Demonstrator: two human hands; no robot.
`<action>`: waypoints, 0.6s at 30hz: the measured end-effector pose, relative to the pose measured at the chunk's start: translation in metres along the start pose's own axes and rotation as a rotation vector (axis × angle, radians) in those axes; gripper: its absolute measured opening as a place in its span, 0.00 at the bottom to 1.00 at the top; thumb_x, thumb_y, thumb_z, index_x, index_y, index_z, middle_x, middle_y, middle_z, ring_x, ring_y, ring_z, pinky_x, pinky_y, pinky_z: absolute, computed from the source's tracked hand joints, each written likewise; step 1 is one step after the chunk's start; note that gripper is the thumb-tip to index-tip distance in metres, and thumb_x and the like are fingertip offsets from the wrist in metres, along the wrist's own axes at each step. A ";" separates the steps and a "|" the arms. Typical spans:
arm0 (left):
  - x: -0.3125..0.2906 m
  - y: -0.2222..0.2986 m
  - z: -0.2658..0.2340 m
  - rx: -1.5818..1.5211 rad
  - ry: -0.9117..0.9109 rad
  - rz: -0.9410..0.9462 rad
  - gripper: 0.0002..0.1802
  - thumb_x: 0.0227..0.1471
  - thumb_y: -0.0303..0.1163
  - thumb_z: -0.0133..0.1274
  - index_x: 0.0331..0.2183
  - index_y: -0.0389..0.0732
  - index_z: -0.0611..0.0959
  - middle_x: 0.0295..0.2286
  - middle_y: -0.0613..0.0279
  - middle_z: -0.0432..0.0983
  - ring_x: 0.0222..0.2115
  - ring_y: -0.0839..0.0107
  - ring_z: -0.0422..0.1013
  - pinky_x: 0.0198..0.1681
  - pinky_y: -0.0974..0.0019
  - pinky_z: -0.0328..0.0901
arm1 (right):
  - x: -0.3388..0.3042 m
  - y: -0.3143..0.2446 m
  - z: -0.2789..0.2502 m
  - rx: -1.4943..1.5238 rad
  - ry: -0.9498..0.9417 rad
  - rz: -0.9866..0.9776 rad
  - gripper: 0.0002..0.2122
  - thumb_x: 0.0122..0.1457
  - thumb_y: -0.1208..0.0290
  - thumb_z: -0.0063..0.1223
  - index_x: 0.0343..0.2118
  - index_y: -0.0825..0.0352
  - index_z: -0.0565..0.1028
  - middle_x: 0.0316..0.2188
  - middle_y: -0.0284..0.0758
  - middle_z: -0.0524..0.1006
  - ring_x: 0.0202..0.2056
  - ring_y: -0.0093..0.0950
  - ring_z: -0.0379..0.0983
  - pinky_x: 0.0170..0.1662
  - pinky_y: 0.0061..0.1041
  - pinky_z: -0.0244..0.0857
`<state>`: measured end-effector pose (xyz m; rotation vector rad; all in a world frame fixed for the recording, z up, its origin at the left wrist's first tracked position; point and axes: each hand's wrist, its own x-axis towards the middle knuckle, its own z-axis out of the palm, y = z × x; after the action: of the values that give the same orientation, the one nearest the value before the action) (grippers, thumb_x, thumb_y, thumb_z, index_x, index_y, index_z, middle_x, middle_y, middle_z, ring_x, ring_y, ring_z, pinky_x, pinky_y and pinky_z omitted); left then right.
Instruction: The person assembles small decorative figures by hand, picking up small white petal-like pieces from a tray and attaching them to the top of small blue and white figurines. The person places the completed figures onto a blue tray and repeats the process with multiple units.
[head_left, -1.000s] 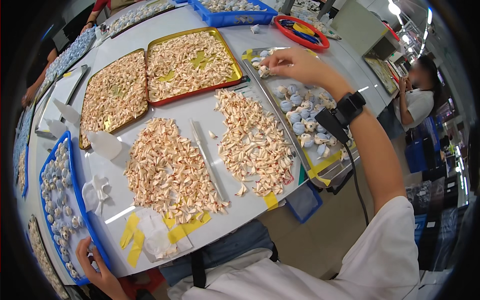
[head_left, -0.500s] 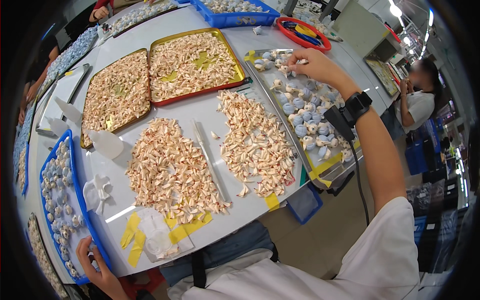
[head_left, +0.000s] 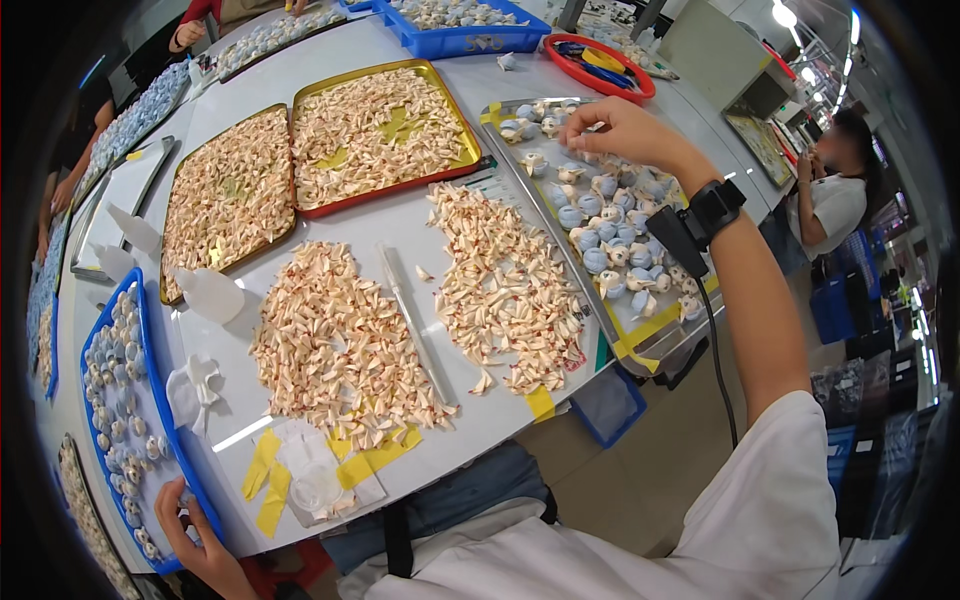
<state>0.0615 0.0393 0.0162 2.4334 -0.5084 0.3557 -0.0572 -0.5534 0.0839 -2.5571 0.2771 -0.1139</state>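
Note:
My right hand (head_left: 612,135) is over the far end of a metal tray (head_left: 563,232) edged with yellow tape. Its fingers are curled and the tips are close together; anything between them is too small to make out. Below lie many small rounded blue-and-cream pieces (head_left: 590,205), some just under the fingertips. At the lower left, my left hand (head_left: 197,545) reaches over the rim of a blue plastic tray (head_left: 160,380) holding similar pieces. Its fingers are bent, and what they hold, if anything, is hidden.
Two piles of cream wedge-shaped pieces (head_left: 335,340) lie mid-table beside a clear tube-like tool (head_left: 412,320). Beyond stand gold trays (head_left: 465,130) of such pieces. White squeeze bottles (head_left: 210,295) stand left. A cable hangs from my right wrist. Other people work at the far left.
My right hand has shifted slightly left, and its fingertips are off the piece they were close to. My left hand stays in place. The whole view has shifted a little.

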 end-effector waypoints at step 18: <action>0.002 0.004 0.001 0.000 0.000 0.012 0.10 0.55 0.26 0.41 0.38 0.35 0.73 0.38 0.61 0.69 0.39 0.72 0.63 0.41 0.71 0.55 | -0.019 0.032 -0.026 0.105 0.196 0.303 0.05 0.52 0.71 0.49 0.25 0.66 0.72 0.25 0.29 0.75 0.28 0.15 0.69 0.28 0.16 0.61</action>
<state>0.0614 0.0347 0.0181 2.4310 -0.5232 0.3611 -0.0846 -0.5891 0.0880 -2.3715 0.7092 -0.2569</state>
